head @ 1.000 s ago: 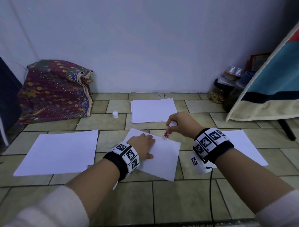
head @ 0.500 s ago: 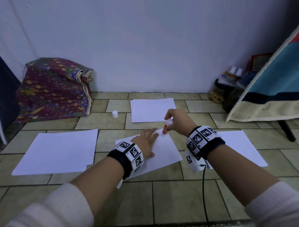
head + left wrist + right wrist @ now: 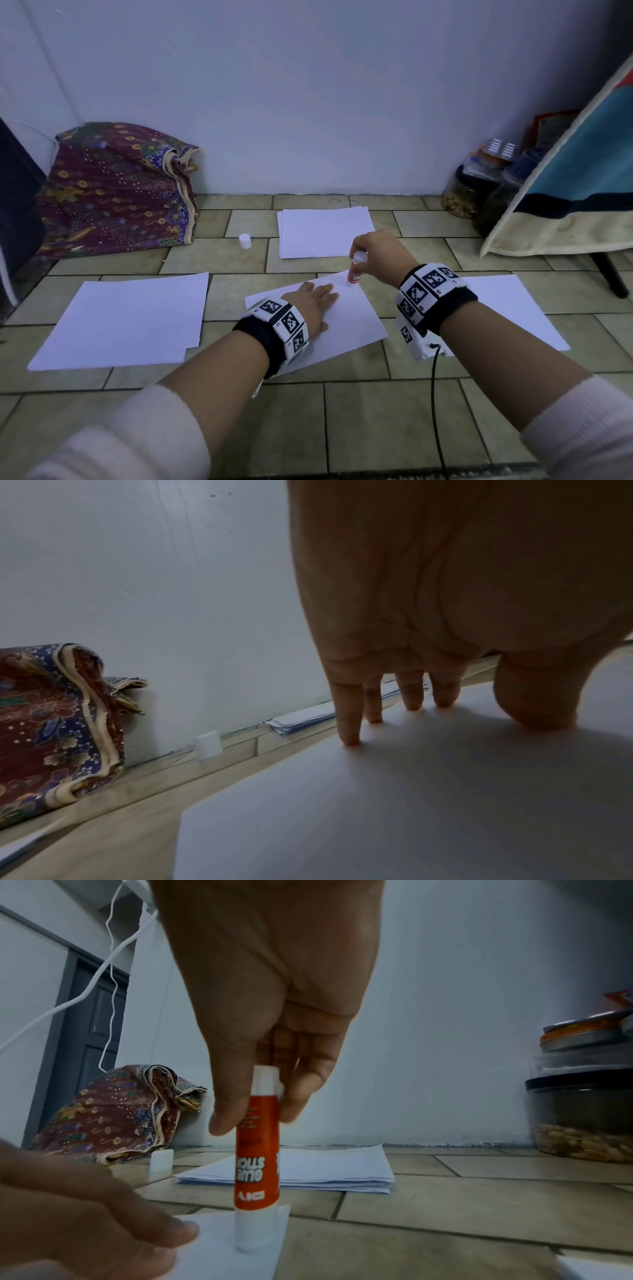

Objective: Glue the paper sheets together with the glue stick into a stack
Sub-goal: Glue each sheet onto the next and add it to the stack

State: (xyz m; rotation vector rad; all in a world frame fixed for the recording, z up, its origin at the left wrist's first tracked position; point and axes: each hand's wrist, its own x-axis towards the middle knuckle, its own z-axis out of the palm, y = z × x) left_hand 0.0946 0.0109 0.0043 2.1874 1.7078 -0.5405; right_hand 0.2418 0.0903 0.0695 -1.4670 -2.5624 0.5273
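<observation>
I see the sheet (image 3: 346,318) has turned since a second ago; right hand (image 3: 376,255) pinching the glue stick (image 3: 355,270) now has its tip on the far corner. Left hand (image 3: 310,301), fingers flat, pins the sheet. Gluing looks underway.

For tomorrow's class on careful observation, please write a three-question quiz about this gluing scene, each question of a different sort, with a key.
1. True or false: the glue stick is held nearly upright with its tip on a corner of the centre sheet.
2. What does the left hand do? A) lifts the sheet B) presses it flat C) holds the cap
3. Fill in: the white cap stands on the ____.

Key: 1 true; 2 B; 3 floor
</observation>
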